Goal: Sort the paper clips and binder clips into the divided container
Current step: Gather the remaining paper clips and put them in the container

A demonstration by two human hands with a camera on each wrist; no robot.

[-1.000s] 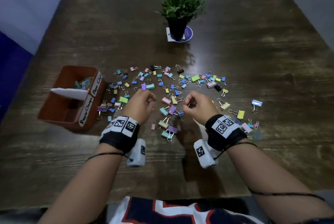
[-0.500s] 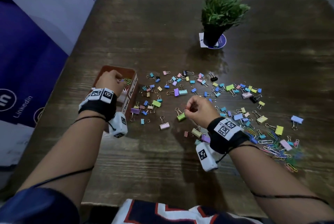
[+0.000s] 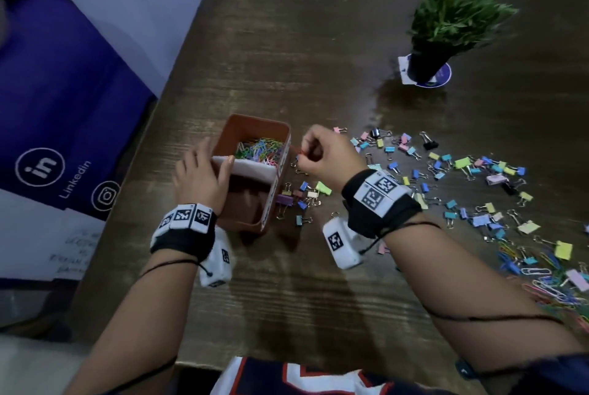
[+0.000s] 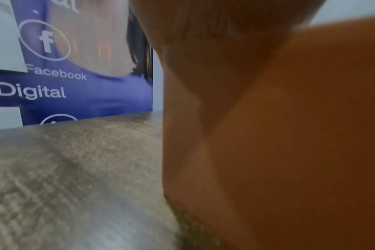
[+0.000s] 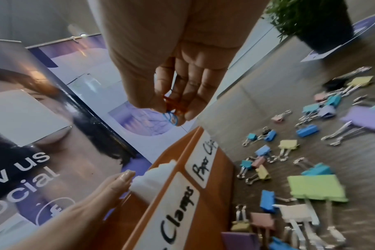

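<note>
A dark wooden table (image 3: 318, 43) is lit dimly; a purple banner (image 3: 63, 91) with social-media logos is set beside its left edge; a grey wall (image 5: 32, 15) is glimpsed behind.

One container (image 3: 251, 118), two compartments (image 3: 248, 200), two labels (image 5: 200, 162). One potted plant (image 3: 452, 21). Two hands: left hand (image 3: 199, 177), right hand (image 3: 325, 155). Two paper clips (image 5: 173, 108) pinched in the right, one orange, one blue. Two heaps (image 3: 259, 149) of further ones. Scattered binder clips (image 3: 462, 163), perhaps sixty, too crowded to count surely
</note>
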